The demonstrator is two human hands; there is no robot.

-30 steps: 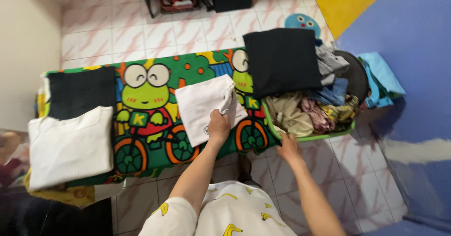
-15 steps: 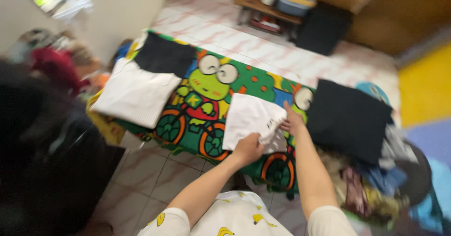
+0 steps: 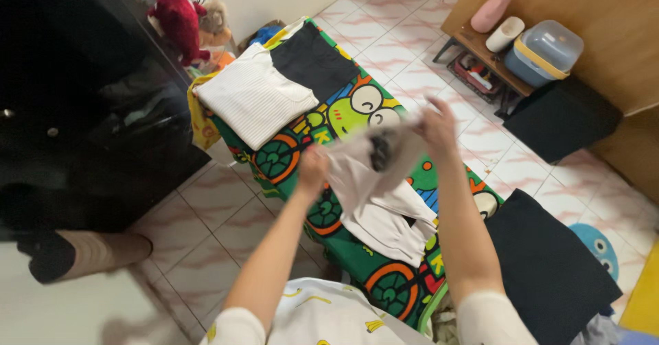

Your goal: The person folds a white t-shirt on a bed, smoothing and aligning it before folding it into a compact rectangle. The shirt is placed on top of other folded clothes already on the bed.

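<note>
Both my arms reach out over the table (image 3: 288, 163) with its frog-print cover. My left hand (image 3: 312, 170) and right hand (image 3: 436, 122) each pinch one white garment (image 3: 374, 194), lifted between them above the cover. Beyond it lie one folded white top (image 3: 254, 98) and one black piece (image 3: 312, 60).

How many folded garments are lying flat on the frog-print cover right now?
3: a white ribbed top and a black piece at the far end, and a black garment at the near end. More may sit out of frame.
</note>
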